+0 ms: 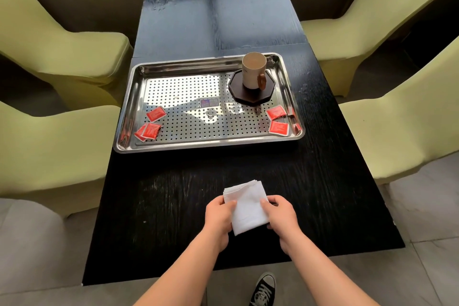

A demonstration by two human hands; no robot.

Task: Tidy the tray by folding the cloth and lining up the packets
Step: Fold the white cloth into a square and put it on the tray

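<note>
Over table: L hand, R hand grip folded cloth edges.

The left hand and right hand hide the side edges of the folded white cloth, print on the red packets and small label in the tray beyond them is too small to read, and the sneaker behind the right hand runs off the bottom edge.

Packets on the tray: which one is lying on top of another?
The packet in the near-left corner of the tray; it overlaps a second packet. The other three lie apart.
</note>
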